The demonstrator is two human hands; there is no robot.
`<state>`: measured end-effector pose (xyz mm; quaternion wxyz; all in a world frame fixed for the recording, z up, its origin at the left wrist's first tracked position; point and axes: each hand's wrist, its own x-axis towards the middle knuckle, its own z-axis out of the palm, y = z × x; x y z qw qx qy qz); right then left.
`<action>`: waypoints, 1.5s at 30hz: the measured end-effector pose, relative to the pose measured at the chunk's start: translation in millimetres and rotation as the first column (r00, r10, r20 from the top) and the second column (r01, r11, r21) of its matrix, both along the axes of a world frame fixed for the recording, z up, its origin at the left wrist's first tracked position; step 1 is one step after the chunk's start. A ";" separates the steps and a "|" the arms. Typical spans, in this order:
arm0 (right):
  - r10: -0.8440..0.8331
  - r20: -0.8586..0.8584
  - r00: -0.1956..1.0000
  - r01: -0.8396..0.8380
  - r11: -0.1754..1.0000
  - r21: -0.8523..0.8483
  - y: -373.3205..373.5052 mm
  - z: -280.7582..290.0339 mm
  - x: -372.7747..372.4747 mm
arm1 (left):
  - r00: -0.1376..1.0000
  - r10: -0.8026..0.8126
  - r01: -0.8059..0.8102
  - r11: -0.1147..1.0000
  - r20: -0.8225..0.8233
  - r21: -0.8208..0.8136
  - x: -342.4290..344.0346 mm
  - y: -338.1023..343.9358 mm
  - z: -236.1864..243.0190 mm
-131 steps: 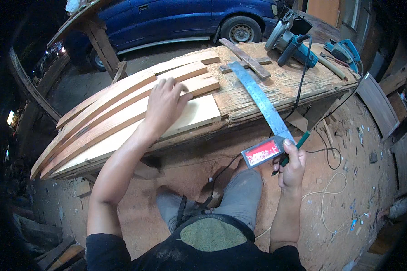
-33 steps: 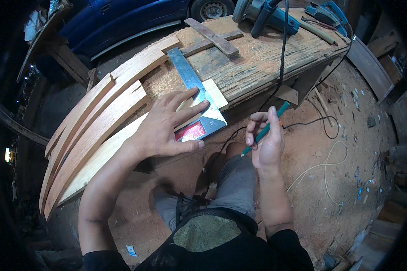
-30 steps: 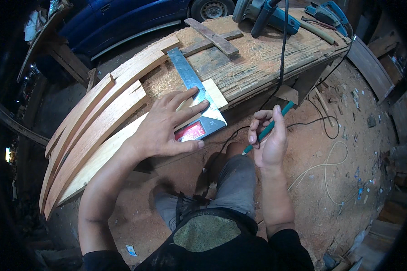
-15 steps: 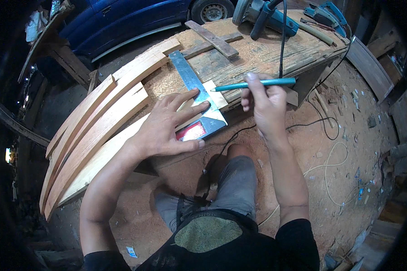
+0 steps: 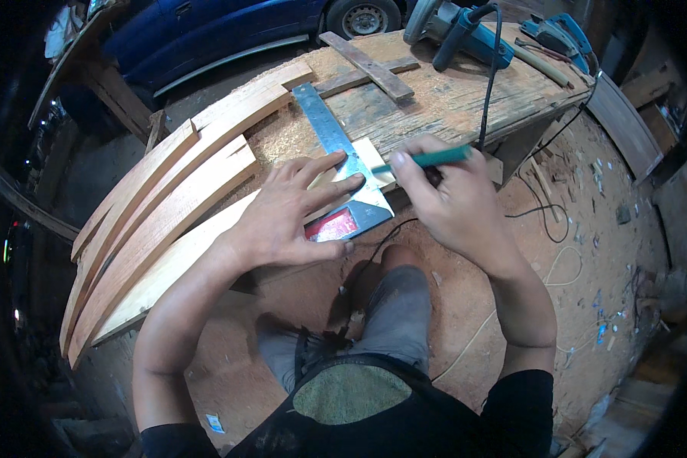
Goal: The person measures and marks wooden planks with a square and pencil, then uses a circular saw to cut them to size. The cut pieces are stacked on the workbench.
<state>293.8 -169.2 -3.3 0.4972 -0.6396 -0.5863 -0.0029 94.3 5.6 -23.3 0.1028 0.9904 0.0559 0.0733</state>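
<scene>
My left hand [image 5: 278, 210] bears down on a metal try square [image 5: 322, 122], its fingers spread over the blade and its thumb beside the stock. The square lies across a pale wooden board [image 5: 187, 259] at the bench's near edge. In my right hand [image 5: 462, 202] is a green pencil [image 5: 444, 157], pinched between thumb and fingers. Its tip meets the blade's right edge near the board's end; whether it touches the wood I cannot tell. Curved wooden pieces [image 5: 168, 191] lie side by side to the left of the square.
On the sawdust-strewn bench [image 5: 443, 103] two crossed wood strips [image 5: 370, 67] lie beyond the square. A blue circular saw [image 5: 462, 38] and a blue power tool [image 5: 561, 38] stand at the far right, with a black cord [image 5: 487, 107] trailing. Behind is a blue vehicle [image 5: 229, 34].
My right hand has come left and turned over, bringing the pencil tip to the square's blade edge. The left hand stays on the square; the whole view has shifted slightly.
</scene>
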 end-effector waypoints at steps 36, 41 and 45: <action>-0.049 -0.310 0.950 -0.027 0.971 -0.236 -33.8 5.7 -4.0 | 1.000 0.000 -0.001 1.000 0.016 0.021 -7.1 3.9 -5.1; -0.030 -0.542 0.840 -0.045 0.991 -0.123 -42.2 -45.3 6.1 | 0.999 -0.024 0.024 1.000 0.021 -0.005 3.2 0.5 -2.5; 0.003 -0.713 0.701 -0.241 0.942 -0.233 -15.6 -60.5 -30.7 | 0.999 -0.013 0.013 1.000 0.041 -0.003 -4.4 1.3 -1.7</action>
